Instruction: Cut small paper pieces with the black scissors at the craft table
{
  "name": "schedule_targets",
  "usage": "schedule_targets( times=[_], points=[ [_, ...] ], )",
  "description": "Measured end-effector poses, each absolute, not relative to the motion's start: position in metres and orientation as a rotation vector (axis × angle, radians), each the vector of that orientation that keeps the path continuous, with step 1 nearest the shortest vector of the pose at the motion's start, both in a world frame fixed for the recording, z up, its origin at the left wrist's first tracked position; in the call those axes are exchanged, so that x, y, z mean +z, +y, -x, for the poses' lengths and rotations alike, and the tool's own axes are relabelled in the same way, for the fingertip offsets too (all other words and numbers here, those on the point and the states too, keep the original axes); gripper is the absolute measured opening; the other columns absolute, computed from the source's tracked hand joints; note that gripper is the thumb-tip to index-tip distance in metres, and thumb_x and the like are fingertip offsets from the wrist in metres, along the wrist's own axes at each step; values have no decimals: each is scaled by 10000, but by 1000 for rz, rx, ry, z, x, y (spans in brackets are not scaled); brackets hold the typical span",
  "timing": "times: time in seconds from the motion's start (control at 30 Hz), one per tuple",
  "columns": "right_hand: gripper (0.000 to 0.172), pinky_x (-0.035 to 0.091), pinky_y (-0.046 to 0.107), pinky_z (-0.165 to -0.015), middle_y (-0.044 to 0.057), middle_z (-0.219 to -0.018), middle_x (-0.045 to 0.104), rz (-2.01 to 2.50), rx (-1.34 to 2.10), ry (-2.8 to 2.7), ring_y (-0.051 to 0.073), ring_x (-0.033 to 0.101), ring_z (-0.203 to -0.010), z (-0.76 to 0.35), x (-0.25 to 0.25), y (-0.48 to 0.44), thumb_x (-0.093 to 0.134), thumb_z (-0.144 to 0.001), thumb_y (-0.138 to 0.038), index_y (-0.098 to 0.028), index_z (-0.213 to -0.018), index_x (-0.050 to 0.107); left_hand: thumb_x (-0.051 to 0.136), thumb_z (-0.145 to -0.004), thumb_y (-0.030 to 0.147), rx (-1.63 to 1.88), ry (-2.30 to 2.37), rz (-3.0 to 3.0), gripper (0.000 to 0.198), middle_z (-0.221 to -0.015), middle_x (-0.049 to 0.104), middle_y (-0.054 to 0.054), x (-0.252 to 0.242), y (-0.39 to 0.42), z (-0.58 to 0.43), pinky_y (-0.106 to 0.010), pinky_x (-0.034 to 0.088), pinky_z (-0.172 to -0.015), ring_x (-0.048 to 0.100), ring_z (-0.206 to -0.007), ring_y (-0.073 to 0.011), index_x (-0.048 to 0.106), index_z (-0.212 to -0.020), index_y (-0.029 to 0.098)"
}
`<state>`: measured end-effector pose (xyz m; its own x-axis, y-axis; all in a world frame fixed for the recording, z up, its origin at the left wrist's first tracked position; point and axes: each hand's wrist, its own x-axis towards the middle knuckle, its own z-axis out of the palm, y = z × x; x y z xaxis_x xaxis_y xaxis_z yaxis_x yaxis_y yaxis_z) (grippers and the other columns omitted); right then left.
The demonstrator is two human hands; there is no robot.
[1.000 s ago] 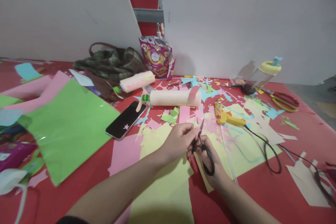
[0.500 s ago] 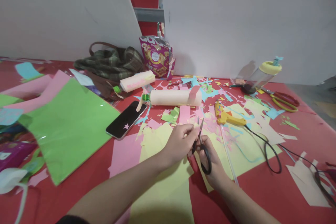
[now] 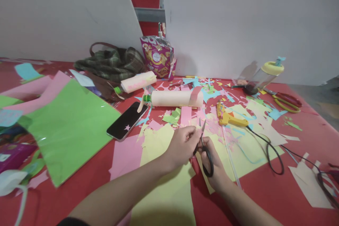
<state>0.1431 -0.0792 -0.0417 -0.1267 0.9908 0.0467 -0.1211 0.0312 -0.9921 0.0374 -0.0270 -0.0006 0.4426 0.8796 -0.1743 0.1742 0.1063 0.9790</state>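
My right hand (image 3: 214,164) grips a pair of scissors (image 3: 211,162) with black handles, the blades slightly apart and pointing away from me. Close against the blades, my left hand (image 3: 182,143) is closed in a pinch; a tiny bit of pink shows at its fingertips, too small to name. Beneath both hands lie yellow paper sheets (image 3: 164,187) and a pink sheet (image 3: 125,155). Just beyond them rests a cream paper-wrapped bottle (image 3: 172,99) with a green neck. A black phone (image 3: 127,122) with a small pink star (image 3: 127,127) on its screen lies to the left.
A yellow glue gun (image 3: 233,120) with a black cord lies to the right. Green paper (image 3: 71,127) covers the left side. Behind are a second wrapped bottle (image 3: 139,82), a snack bag (image 3: 157,56), a plaid cloth bag (image 3: 111,61), a clear container (image 3: 265,74), pliers (image 3: 287,101) and scattered scraps.
Almost nothing differs. Both hands stay together at the scissors, with only a very slight shift of the fingers and blades.
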Motion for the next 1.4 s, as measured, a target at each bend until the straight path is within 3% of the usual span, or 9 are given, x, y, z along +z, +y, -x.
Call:
schedule_targets(
  times=[0.6, 0.97, 1.2, 1.4],
  points=[
    [205, 310, 244, -502, -13, -704, 381, 1174, 1288, -1294, 137, 362, -614, -144, -40, -83, 355, -802, -434, -235, -845, 357, 332, -801, 301, 764, 1170, -1674, 345, -451, 268, 53, -6, -29, -40, -194, 247, -442, 304, -446, -65, 299, -490, 157],
    [191, 326, 259, -553, -19, -708, 383, 1223, 1252, -1312, 128, 363, -614, -143, -40, -83, 361, -804, -416, -226, -826, 346, 344, -795, 298, 769, 1176, -1664, 344, -460, 255, 54, -5, -28, -40, -189, 232, -437, 285, -453, -61, 276, -489, 155],
    [202, 331, 218, -485, -54, -630, 385, 1143, 1347, -1152, 97, 373, -536, -140, -40, -81, 437, -776, -406, -241, -770, 321, 350, -791, 306, 774, 1125, -1566, 336, -447, 265, 60, -3, -27, -38, -177, 238, -427, 291, -428, -57, 259, -502, 162],
    [265, 361, 217, -466, -51, -683, 428, 970, 1397, -915, 88, 435, -524, -140, -41, -77, 549, -714, -373, -255, -784, 322, 364, -778, 277, 719, 1020, -1532, 326, -429, 294, 67, -1, -20, -33, -171, 242, -419, 304, -399, -47, 281, -486, 159]
  ],
)
